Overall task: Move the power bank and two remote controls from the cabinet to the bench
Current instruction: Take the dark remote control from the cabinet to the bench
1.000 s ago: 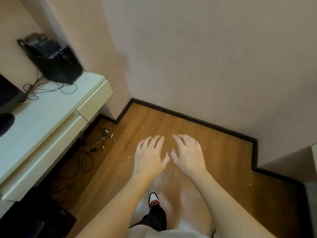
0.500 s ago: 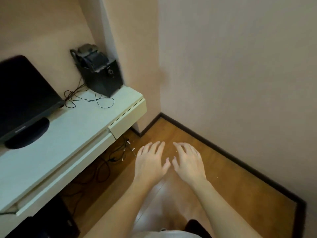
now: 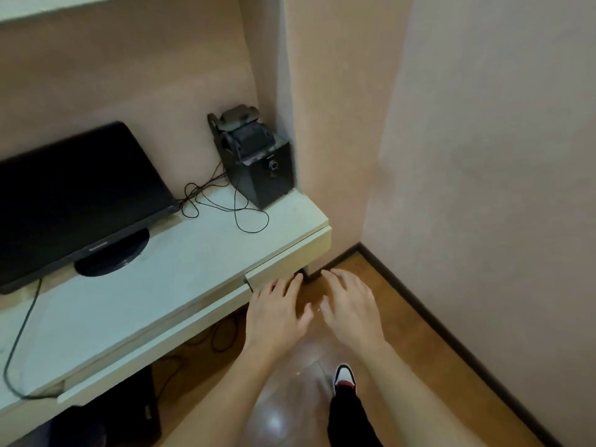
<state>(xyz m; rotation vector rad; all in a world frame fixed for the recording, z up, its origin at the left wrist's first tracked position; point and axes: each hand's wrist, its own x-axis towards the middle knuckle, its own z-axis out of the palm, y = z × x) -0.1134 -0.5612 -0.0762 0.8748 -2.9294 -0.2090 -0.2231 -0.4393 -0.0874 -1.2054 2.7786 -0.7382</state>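
My left hand (image 3: 275,312) and my right hand (image 3: 350,306) are stretched out side by side, palms down, fingers spread and holding nothing. They hover over the wooden floor just off the front right corner of a white cabinet (image 3: 200,262). The fingertips of my left hand overlap the cabinet's drawer front in the image. No power bank or remote control shows on the cabinet top. No bench is in view.
On the cabinet stand a black monitor (image 3: 74,195) on a round foot and a black speaker box (image 3: 258,162) with a device on top and loose thin cables. Beige walls close the corner on the right. Cables lie under the cabinet. My shoe (image 3: 345,377) is on the floor.
The view has swung left and up, so the cabinet, monitor and speaker now fill the left half. Both hands stay open and empty, now close to the cabinet's corner.
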